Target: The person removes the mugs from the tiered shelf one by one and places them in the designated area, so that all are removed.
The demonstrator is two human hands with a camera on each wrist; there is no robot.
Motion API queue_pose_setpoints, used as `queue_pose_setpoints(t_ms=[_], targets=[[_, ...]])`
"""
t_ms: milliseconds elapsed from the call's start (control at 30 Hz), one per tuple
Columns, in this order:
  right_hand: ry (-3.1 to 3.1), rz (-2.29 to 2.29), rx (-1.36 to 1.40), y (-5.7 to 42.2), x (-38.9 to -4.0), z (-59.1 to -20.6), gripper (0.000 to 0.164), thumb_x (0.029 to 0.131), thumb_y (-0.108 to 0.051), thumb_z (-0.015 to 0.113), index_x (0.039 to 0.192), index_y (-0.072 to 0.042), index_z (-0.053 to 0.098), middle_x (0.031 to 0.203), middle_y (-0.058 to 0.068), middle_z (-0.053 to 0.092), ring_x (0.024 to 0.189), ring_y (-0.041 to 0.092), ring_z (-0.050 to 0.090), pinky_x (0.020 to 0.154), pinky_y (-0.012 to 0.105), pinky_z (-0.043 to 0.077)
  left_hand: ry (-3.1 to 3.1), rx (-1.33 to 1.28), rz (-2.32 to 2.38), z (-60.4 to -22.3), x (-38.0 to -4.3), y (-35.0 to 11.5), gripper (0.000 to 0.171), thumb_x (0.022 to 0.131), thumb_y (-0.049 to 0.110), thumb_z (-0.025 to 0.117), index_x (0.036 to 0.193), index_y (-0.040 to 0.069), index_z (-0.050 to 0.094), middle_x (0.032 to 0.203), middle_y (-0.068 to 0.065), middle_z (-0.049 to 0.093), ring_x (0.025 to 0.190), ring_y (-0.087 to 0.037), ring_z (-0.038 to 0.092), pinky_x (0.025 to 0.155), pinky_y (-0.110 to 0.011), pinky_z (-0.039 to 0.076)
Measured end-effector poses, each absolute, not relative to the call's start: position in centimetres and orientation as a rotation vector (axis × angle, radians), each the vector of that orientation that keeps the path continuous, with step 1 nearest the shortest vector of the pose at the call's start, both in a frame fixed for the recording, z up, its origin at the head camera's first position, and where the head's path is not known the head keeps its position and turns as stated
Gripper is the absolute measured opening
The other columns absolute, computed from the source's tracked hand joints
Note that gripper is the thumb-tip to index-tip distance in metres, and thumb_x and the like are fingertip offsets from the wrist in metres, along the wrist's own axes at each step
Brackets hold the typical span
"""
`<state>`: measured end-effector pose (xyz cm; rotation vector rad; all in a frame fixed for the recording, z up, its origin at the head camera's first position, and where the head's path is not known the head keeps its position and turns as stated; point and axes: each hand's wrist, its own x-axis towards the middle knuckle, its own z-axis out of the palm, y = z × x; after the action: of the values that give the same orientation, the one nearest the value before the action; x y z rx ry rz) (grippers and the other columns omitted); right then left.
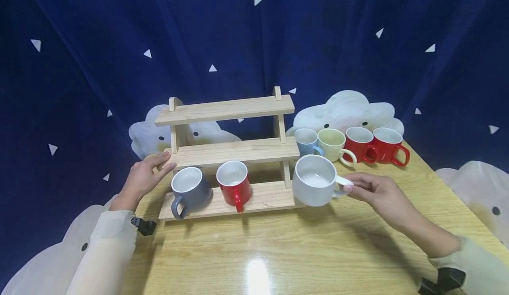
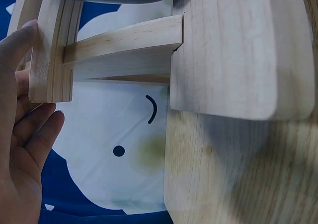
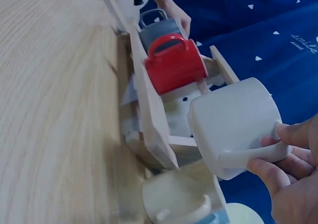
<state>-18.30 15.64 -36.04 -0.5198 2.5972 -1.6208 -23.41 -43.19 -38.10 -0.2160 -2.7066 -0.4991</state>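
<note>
My right hand pinches the handle of a white mug between thumb and fingers. It holds the mug in front of the right end of the wooden rack's bottom shelf, with the opening up and the handle to the right. In the right wrist view, the white mug hangs beside the rack. At the rack's left side, my left hand grips the end of the middle shelf, thumb on one face and fingers behind it in the left wrist view. A grey mug and a red mug stand on the bottom shelf.
Right of the rack, a light blue mug, a pale yellow mug and two red mugs, one nearer and one farther right, stand in a row on the wooden table. A dark blue curtain hangs behind.
</note>
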Motion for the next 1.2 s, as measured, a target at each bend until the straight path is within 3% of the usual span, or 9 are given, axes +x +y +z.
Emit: queue_pose_setpoints(t_ms=[333, 500, 700, 1000, 1200], targets=[[2.697, -1.622, -0.455, 19.1, -17.7, -35.1, 0.037, 0.094, -0.015, 0.067, 0.126, 0.004, 0.061, 0.103, -0.004, 0.073, 0.091, 0.006, 0.069, 0.076, 0.017, 0.054, -2.7, -0.234, -0.488, -37.9, -23.5, -43.2, 0.057, 0.094, 0.046, 0.063, 0.133, 0.005, 0.06, 0.138, -0.016, 0.054, 0.127, -0.044, 0.048, 0.102, -0.062, 0.035], [2.684, -1.669, -0.43, 20.7, -17.5, -35.1, 0.031, 0.095, -0.011, 0.066, 0.124, -0.002, 0.063, 0.102, -0.003, 0.074, 0.091, 0.006, 0.07, 0.076, 0.014, 0.052, -2.689, -0.242, -0.481, -37.9, -23.5, -43.1, 0.056, 0.094, 0.046, 0.063, 0.132, 0.005, 0.061, 0.137, -0.016, 0.055, 0.126, -0.043, 0.049, 0.102, -0.061, 0.036], [2.688, -1.72, -0.332, 22.5, -17.7, -35.2, 0.026, 0.095, -0.013, 0.066, 0.121, -0.01, 0.065, 0.101, -0.013, 0.072, 0.089, 0.001, 0.068, 0.076, 0.011, 0.051, -2.705, -0.234, -0.457, -37.9, -23.4, -42.9, 0.056, 0.096, 0.046, 0.06, 0.133, 0.004, 0.06, 0.138, -0.018, 0.054, 0.127, -0.044, 0.048, 0.103, -0.061, 0.036], [2.786, -1.665, -0.223, 24.1, -18.6, -36.0, 0.025, 0.095, -0.022, 0.067, 0.118, -0.012, 0.063, 0.097, -0.02, 0.07, 0.086, -0.006, 0.066, 0.072, 0.007, 0.048, -2.734, -0.243, -0.402, -37.8, -23.5, -42.8, 0.058, 0.097, 0.048, 0.057, 0.134, 0.004, 0.059, 0.139, -0.02, 0.053, 0.128, -0.044, 0.046, 0.104, -0.06, 0.035], [2.751, -1.763, -0.219, 24.6, -19.5, -37.1, 0.018, 0.095, -0.018, 0.067, 0.112, -0.019, 0.063, 0.095, -0.021, 0.07, 0.085, -0.007, 0.066, 0.073, 0.006, 0.048, -2.725, -0.274, -0.405, -37.7, -23.5, -42.8, 0.056, 0.096, 0.046, 0.06, 0.132, 0.004, 0.061, 0.138, -0.019, 0.054, 0.127, -0.044, 0.048, 0.103, -0.06, 0.036]])
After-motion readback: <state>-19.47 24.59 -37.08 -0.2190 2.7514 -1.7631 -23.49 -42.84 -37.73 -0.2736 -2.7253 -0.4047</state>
